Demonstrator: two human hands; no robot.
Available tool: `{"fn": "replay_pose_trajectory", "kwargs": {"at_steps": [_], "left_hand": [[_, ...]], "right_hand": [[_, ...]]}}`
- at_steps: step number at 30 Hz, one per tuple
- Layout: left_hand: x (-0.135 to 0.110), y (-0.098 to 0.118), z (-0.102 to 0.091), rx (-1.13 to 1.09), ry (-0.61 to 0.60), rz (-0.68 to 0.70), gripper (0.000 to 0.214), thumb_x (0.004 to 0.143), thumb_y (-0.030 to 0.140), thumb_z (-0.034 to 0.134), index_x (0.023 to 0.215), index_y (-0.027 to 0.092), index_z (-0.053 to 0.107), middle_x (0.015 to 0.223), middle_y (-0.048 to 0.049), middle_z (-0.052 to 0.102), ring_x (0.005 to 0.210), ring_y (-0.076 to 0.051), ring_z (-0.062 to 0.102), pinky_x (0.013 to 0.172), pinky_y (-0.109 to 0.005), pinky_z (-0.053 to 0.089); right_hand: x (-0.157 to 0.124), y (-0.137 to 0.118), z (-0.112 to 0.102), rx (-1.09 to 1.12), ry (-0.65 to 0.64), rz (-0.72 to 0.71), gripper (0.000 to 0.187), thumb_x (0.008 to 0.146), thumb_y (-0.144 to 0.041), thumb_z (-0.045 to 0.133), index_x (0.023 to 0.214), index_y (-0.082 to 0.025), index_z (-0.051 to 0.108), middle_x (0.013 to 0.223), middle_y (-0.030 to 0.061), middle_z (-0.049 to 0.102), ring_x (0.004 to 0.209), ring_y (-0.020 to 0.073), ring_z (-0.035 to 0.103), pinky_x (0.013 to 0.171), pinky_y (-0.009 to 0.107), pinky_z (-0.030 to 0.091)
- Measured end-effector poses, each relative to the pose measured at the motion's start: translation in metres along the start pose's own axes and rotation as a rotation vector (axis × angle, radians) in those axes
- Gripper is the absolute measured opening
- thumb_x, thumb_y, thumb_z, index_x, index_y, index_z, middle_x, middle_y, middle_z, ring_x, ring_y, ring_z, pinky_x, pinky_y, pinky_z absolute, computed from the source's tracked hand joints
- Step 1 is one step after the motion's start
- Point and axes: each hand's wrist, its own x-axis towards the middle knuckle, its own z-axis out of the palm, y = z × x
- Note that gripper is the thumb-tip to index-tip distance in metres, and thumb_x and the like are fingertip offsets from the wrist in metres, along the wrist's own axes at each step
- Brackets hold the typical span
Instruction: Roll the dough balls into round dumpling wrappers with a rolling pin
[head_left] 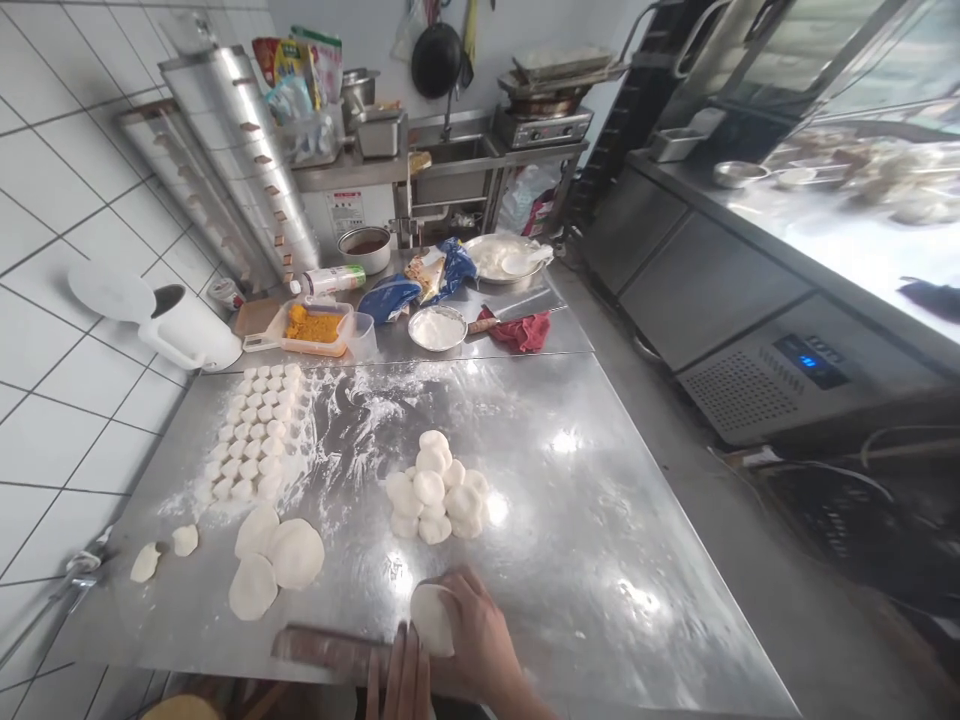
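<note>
My right hand (480, 625) pinches the edge of a flattened dough round (433, 620) near the front edge of the steel table. To its left, my left hand (400, 675) lies with its fingers stretched over a brown rolling pin (330, 648), which is smeared by motion. The pin reaches close to the dough; whether they touch I cannot tell. Beyond my hands sits a heap of small dough discs (431, 490). Three rolled dough rounds (295, 553) overlap to the left, with two small scraps (185, 540) beside them.
Rows of cut dough pieces (251, 430) stand on floured steel at the left. Along the back are a tub of orange filling (319, 327), a bowl of flour (437, 328), a red cloth (525, 331) and a pot (364, 250). A white jug (191, 325) stands by the tiled wall.
</note>
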Motion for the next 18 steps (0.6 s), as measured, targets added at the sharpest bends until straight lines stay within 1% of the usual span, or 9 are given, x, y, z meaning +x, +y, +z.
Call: {"fn": "replay_pose_trajectory", "kwargs": {"at_steps": [2,5,7,8,10,12,13,16,18], "left_hand": [[-0.009,0.001,-0.001,0.018,0.068,0.028,0.106,0.085,0.030,0.074,0.170,0.018,0.012,0.176,-0.0090,0.018,0.166,-0.033,0.010,0.131,-0.066,0.027],[0.015,-0.004,0.001,-0.047,-0.117,-0.021,0.103,0.086,0.040,0.073,0.169,0.011,0.020,0.176,-0.0145,0.018,0.165,-0.036,0.017,0.134,-0.061,0.024],[0.030,-0.005,0.002,-0.074,-0.242,-0.066,0.102,0.087,0.050,0.070,0.168,0.009,0.024,0.175,-0.0178,0.024,0.163,-0.040,0.024,0.132,-0.064,0.027],[0.030,-0.004,0.002,-0.068,-0.233,-0.063,0.102,0.087,0.053,0.069,0.167,0.010,0.025,0.175,-0.0179,0.026,0.162,-0.041,0.025,0.131,-0.064,0.029],[0.018,0.001,0.001,-0.030,-0.088,-0.024,0.100,0.088,0.049,0.070,0.169,0.014,0.023,0.175,-0.0148,0.027,0.163,-0.040,0.021,0.129,-0.067,0.031],[0.003,0.006,0.000,0.011,0.068,0.016,0.100,0.087,0.037,0.071,0.170,0.019,0.018,0.175,-0.0111,0.023,0.165,-0.036,0.015,0.129,-0.067,0.031],[0.002,0.008,0.000,0.009,0.090,0.021,0.100,0.087,0.032,0.071,0.170,0.019,0.017,0.176,-0.0105,0.021,0.166,-0.035,0.014,0.129,-0.067,0.030],[0.025,0.010,0.002,-0.079,-0.066,-0.028,0.099,0.088,0.043,0.071,0.168,0.011,0.022,0.175,-0.0169,0.023,0.163,-0.039,0.023,0.129,-0.066,0.032],[0.041,0.008,0.006,-0.130,-0.186,-0.071,0.102,0.087,0.057,0.069,0.166,0.008,0.027,0.174,-0.0200,0.028,0.160,-0.043,0.030,0.127,-0.069,0.034]], "right_hand": [[-0.010,0.003,-0.001,0.012,0.016,0.029,0.043,0.106,-0.026,0.026,0.108,-0.021,0.069,0.111,0.0128,0.072,0.105,0.0253,0.070,0.094,0.037,0.054],[-0.006,0.005,0.000,0.004,0.002,0.013,0.039,0.102,-0.022,0.034,0.123,-0.019,0.066,0.121,0.0135,0.072,0.116,0.0254,0.068,0.100,0.037,0.051],[0.004,0.005,-0.002,-0.010,-0.018,-0.011,0.031,0.100,-0.025,0.043,0.115,-0.022,0.070,0.117,0.0109,0.073,0.115,0.0265,0.068,0.100,0.036,0.051],[0.006,0.005,-0.004,-0.016,-0.026,-0.016,0.028,0.100,-0.028,0.045,0.107,-0.024,0.072,0.113,0.0096,0.073,0.112,0.0268,0.069,0.098,0.036,0.052],[0.003,0.006,-0.008,-0.024,-0.029,-0.001,0.033,0.103,-0.031,0.041,0.099,-0.024,0.073,0.107,0.0094,0.074,0.106,0.0267,0.071,0.093,0.036,0.054],[-0.007,0.008,-0.011,-0.031,-0.016,0.022,0.042,0.105,-0.027,0.031,0.108,-0.023,0.073,0.113,0.0120,0.074,0.107,0.0266,0.072,0.094,0.038,0.055],[-0.011,0.009,-0.011,-0.036,-0.012,0.025,0.044,0.104,-0.023,0.029,0.115,-0.021,0.072,0.118,0.0134,0.074,0.112,0.0266,0.071,0.098,0.039,0.054],[-0.009,0.006,-0.009,-0.062,-0.020,0.014,0.045,0.098,-0.017,0.036,0.129,-0.021,0.068,0.130,0.0136,0.072,0.126,0.0272,0.066,0.108,0.039,0.049],[0.002,0.003,-0.009,-0.084,-0.040,0.018,0.038,0.096,-0.019,0.044,0.119,-0.023,0.073,0.122,0.0121,0.075,0.121,0.0284,0.068,0.103,0.038,0.051]]}}
